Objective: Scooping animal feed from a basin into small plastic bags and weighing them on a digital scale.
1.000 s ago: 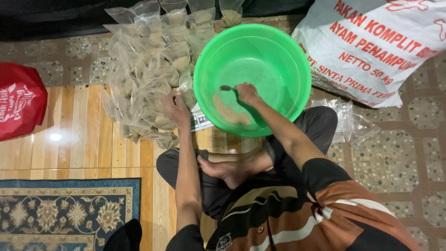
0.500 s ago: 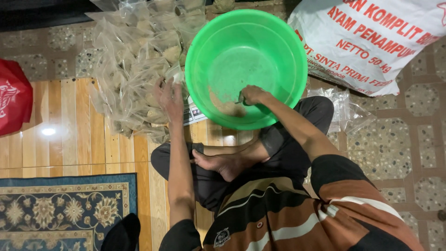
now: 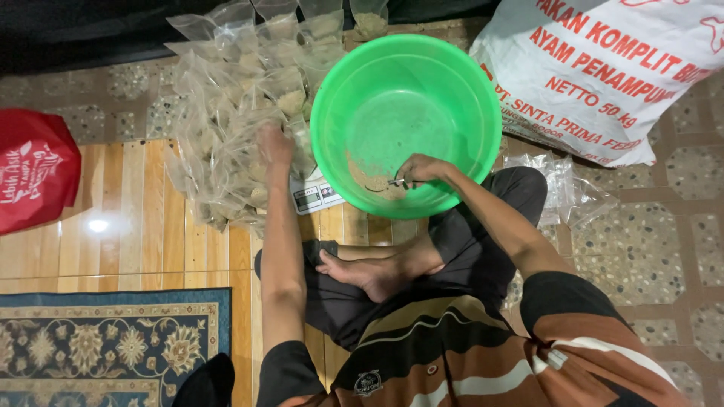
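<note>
- While the right hand (image 3: 421, 169) is closed around a small spoon (image 3: 386, 183), its tip sits in the brown powder (image 3: 369, 179) at the near side of the green basin (image 3: 452, 83).
- Well apart from it, the left hand (image 3: 273, 143) lies flat on a pile of clear plastic bags (image 3: 234, 98) partly filled with the same powder; whether it grips one I cannot tell.
- Under the basin's near rim, a small white scale (image 3: 317, 197) peeks out.
- Crossed legs and a bare foot (image 3: 362, 273) lie just below the basin.
- Right of the basin leans a big white sack (image 3: 603, 75), empty bags (image 3: 562, 185) beside it.
- At far left are a red bag (image 3: 34, 177) and a patterned rug (image 3: 105, 347).
</note>
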